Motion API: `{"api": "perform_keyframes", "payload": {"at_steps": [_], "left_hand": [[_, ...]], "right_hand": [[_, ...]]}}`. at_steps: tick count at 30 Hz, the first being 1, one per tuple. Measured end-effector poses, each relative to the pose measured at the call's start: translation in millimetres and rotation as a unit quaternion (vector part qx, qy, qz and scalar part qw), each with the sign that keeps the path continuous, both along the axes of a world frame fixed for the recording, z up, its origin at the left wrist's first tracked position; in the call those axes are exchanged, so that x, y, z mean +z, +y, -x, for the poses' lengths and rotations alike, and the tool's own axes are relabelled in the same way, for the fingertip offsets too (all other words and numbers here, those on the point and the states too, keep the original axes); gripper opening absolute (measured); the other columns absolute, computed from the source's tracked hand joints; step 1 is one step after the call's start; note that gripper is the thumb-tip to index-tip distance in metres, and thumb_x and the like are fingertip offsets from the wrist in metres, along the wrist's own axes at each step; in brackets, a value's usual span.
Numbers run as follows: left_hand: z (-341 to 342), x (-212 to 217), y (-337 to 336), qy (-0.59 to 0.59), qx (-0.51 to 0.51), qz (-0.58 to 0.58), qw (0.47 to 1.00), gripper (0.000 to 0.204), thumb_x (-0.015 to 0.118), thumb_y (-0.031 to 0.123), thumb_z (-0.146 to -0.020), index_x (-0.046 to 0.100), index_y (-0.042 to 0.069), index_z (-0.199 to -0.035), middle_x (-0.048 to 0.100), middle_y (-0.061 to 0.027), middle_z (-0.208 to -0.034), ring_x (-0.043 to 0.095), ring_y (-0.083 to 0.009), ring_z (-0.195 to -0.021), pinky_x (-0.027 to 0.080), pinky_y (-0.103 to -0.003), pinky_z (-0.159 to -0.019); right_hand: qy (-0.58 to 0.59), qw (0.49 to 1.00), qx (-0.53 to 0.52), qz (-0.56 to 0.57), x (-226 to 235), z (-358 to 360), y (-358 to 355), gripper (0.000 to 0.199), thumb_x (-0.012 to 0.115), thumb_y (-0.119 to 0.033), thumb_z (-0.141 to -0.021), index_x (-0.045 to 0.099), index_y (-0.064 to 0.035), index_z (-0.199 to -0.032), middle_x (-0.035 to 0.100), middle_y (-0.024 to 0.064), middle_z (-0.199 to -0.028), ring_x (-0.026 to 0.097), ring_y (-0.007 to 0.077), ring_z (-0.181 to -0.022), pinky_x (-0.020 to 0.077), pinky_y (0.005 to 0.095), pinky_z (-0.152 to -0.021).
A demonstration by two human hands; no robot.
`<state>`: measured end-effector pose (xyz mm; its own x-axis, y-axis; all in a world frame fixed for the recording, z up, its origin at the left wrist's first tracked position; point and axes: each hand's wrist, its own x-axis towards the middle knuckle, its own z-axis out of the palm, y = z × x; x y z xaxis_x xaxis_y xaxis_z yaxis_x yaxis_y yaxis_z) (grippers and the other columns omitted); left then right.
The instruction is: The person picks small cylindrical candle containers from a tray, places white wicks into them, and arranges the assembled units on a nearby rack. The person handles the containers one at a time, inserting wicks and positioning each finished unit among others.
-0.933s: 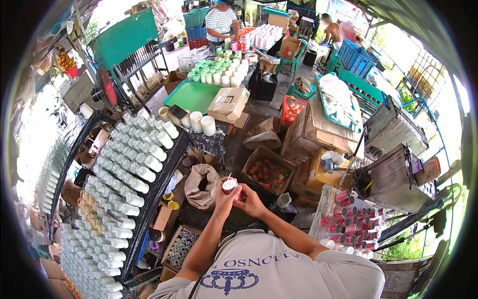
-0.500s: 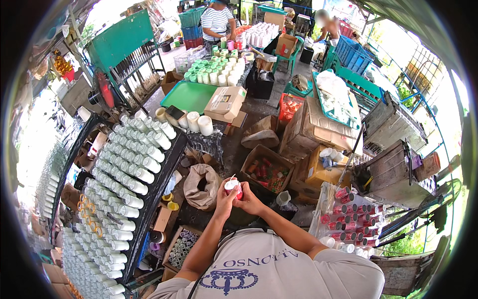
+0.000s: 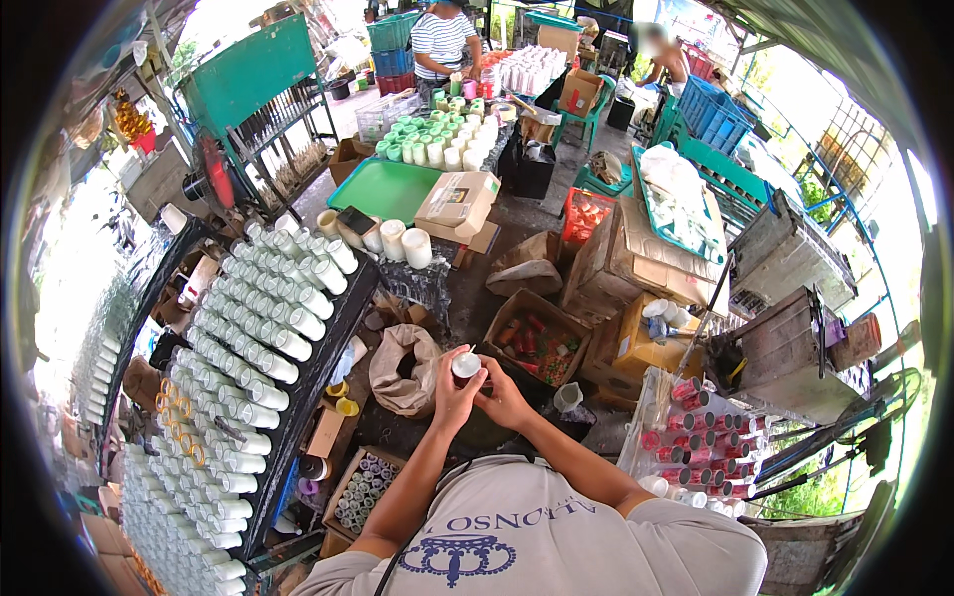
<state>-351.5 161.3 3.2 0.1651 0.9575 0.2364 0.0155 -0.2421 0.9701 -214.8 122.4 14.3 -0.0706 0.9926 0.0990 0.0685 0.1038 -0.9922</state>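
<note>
In front of my chest I hold a small candle (image 3: 466, 366) with a pale round end facing up and a dark reddish side. My left hand (image 3: 452, 389) is closed around it from the left. My right hand (image 3: 502, 399) grips it from the right, its fingers meeting those of the left. Most of the candle's side is hidden by my fingers. Just beyond my left hand stands an open beige sack (image 3: 390, 363). A cardboard box (image 3: 489, 343) of red and coloured pieces lies past my hands.
Rows of white candles in clear glasses (image 3: 253, 387) fill a rack on the left. Red candles (image 3: 701, 437) stand on a rack at the right. A box of small candles (image 3: 370, 495) sits by my left forearm. A green tray (image 3: 383, 189) and a co-worker (image 3: 442, 45) are farther off.
The candle has turned in my hands: its wick and bright red side showed before, and now a plain pale end faces up. My fingers have shifted around it.
</note>
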Motion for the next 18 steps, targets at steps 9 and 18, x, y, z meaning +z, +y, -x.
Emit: {"api": "perform_keyframes", "payload": {"at_steps": [9,18], "left_hand": [[-3.1,11.0,-1.8,-0.174,-0.118,0.260,0.942,0.062,0.079,0.008,-0.096,0.049,0.007,-0.150,0.061,-0.0070,-0.135,0.063,-0.0162,-0.122,0.053,-0.031,-0.105],[-3.8,2.9,0.8,-0.175,-0.126,0.232,0.949,0.051,0.079,0.008,-0.095,0.054,0.005,-0.139,0.065,-0.0063,-0.128,0.064,-0.0148,-0.118,0.053,-0.031,-0.103]], "right_hand": [[0.005,0.998,-0.039,-0.039,-2.0,-6.3,0.4,0.067,0.083,0.002,-0.086,0.045,-0.0029,-0.141,0.061,0.0111,-0.130,0.064,0.0200,-0.120,0.0551,0.0363,-0.100],[-0.016,0.999,-0.040,-0.031,-5.6,-8.7,4.6,0.066,0.084,0.007,-0.081,0.041,-0.0055,-0.130,0.053,0.0083,-0.121,0.060,0.0189,-0.112,0.0537,0.0354,-0.098]]}}
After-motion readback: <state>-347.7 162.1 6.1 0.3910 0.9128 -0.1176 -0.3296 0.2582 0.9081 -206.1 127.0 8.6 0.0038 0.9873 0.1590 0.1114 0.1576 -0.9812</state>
